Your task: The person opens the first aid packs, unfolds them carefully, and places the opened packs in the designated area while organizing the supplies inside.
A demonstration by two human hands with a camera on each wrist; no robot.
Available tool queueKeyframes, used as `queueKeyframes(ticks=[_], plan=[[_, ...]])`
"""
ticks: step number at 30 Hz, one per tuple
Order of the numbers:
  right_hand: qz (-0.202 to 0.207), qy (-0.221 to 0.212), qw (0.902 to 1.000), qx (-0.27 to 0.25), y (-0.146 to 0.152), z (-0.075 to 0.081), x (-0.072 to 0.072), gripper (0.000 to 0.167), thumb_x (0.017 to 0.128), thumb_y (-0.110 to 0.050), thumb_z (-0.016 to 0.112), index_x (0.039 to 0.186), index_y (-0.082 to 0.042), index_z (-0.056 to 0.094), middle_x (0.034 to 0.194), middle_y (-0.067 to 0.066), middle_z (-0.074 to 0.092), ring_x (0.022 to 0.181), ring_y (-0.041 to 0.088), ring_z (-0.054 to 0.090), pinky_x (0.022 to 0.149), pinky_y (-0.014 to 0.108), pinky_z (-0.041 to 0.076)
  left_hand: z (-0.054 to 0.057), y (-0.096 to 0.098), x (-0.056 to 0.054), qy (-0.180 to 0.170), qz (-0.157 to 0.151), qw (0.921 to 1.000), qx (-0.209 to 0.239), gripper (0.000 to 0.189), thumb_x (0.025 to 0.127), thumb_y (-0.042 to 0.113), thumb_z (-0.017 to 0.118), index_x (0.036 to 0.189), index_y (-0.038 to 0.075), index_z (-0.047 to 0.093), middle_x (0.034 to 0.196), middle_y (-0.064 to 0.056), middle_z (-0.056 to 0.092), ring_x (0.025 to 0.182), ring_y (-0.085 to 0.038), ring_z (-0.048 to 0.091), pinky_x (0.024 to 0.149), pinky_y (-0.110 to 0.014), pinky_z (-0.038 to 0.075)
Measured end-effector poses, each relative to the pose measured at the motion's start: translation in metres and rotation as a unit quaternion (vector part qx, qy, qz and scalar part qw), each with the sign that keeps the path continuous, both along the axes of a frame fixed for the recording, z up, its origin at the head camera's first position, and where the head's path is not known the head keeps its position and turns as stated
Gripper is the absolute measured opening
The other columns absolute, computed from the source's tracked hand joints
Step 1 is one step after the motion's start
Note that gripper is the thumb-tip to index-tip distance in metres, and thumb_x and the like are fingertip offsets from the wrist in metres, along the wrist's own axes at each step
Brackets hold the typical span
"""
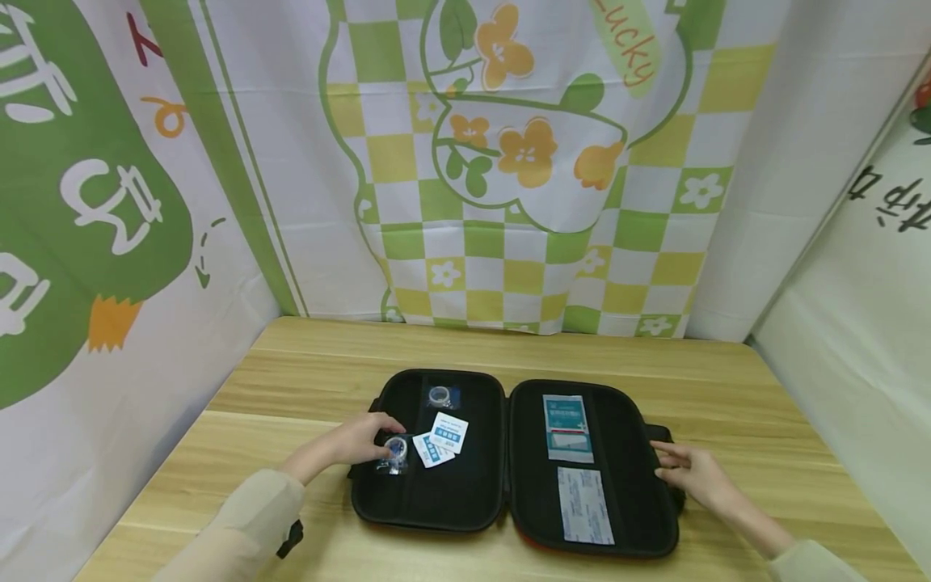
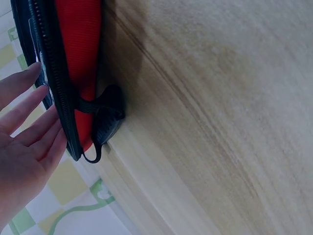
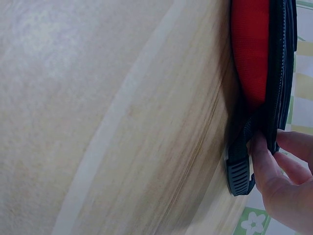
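Observation:
A black-lined, red-shelled zip case (image 1: 465, 505) lies unfolded flat on the wooden table. My left hand (image 1: 360, 440) reaches over its left rim, fingers loosely extended beside a clear-wrapped tape roll (image 1: 395, 447). In the left wrist view the left fingers (image 2: 34, 127) lie along the zipped edge. Two white-and-blue square packets (image 1: 449, 432) overlap next to that roll, and a second wrapped roll (image 1: 440, 396) sits above. At the right rim, my right hand (image 1: 691, 477) grips the edge, one finger (image 3: 264, 164) below the zipper by the strap (image 3: 238, 169).
The right half of the case holds a teal packet (image 1: 567, 424) and a white printed packet (image 1: 586, 505) under a dark band. Around the case is the wooden table (image 1: 313, 347). A patterned curtain (image 1: 524, 267) hangs behind the table, with printed cloth at both sides.

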State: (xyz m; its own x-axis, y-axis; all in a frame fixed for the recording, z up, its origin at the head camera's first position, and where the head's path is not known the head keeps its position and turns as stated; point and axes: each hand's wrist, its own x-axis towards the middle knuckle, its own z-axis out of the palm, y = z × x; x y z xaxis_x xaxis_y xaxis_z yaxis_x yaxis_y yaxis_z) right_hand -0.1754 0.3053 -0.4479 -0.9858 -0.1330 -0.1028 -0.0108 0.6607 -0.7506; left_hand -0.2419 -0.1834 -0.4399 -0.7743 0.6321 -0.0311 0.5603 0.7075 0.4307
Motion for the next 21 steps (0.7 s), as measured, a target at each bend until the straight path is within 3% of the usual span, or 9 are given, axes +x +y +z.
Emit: queueKeyframes(ticks=[11,21], plan=[[0.004,0.007,1.0000,0.002,0.000,0.000,0.000,0.046,0.081,-0.001,0.057,0.120,0.017,0.041,0.100,0.032,0.057,0.088,0.034,0.059,0.064,0.028,0.051,-0.010,0.001,-0.002,0.008,0.009,0.9998,-0.014,0.037,0.070,0.013,0.070,0.103,0.001,0.062,0.104,-0.014,0.059,0.098,-0.031,0.053,0.084,-0.046,0.042],[-0.003,0.008,1.0000,0.002,0.000,-0.001,0.000,0.046,0.081,0.000,0.057,0.121,0.016,0.041,0.099,0.031,0.058,0.087,0.031,0.060,0.063,0.027,0.051,-0.011,0.007,0.002,0.026,0.026,0.9991,-0.020,0.041,0.066,0.015,0.074,0.103,0.002,0.062,0.093,-0.007,0.059,0.086,-0.021,0.053,0.077,-0.040,0.035]])
